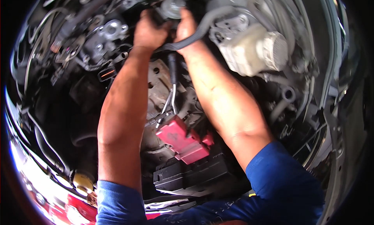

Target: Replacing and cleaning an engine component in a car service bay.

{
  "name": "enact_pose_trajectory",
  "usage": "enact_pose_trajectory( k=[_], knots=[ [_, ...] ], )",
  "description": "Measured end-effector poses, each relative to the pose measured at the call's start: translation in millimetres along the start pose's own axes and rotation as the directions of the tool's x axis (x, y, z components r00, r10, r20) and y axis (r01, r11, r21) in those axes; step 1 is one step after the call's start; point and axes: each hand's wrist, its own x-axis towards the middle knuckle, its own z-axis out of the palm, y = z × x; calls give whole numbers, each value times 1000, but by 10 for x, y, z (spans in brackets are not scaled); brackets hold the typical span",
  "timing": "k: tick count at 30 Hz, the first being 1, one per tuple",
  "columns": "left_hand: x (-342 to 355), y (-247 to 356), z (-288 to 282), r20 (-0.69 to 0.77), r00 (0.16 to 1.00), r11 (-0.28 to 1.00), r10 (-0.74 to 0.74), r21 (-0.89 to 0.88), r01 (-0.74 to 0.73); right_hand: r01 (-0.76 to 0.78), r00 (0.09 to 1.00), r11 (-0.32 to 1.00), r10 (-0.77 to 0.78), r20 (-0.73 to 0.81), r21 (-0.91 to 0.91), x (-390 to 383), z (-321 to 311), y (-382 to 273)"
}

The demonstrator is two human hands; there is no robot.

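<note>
Both my arms reach deep into an engine bay, with the hands close together at the far middle. My left hand [150, 33] curls its fingers beside a round grey part [172, 7]; what lies under them is dark and hidden. On the part's other side, my right hand [187, 28] has its fingers bent against it, their tips blurred. A thick grey hose [210, 24] bends across my right wrist. Below the hands, between my forearms, lies a tool with a black handle [173, 69] and a bright steel shaft.
Nearer to me, a red plastic cover [183, 139] sits above a black box [191, 176]. A whitish fluid reservoir with a ribbed cap [274, 47] stands right of my right forearm. Metal engine parts [97, 44] and wiring fill the left. A yellow cap [82, 182] shows at the lower left.
</note>
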Motion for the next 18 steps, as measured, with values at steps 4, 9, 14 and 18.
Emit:
enact_pose_trajectory(
  k=[4, 9, 14, 18],
  knots=[
    [26, -306, -122, 61, 998, 999, -18, -38, 20, 261, 961, 963, -265, 78, 65, -253, 245, 73],
    [133, -581, -151, 124, 992, 999, -22, 29, 19, 278, 960, 941, -278, 24, -195, -217, 149, 340],
    [-29, -298, -39, 62, 997, 990, 34, 137, -42, 275, 957, 918, -289, -8, -285, -90, -53, 360],
    [-127, -145, -347, 112, 990, 988, -85, 137, 69, -21, 1000, 999, 21, 10, 36, -368, 143, 346]
  ],
)
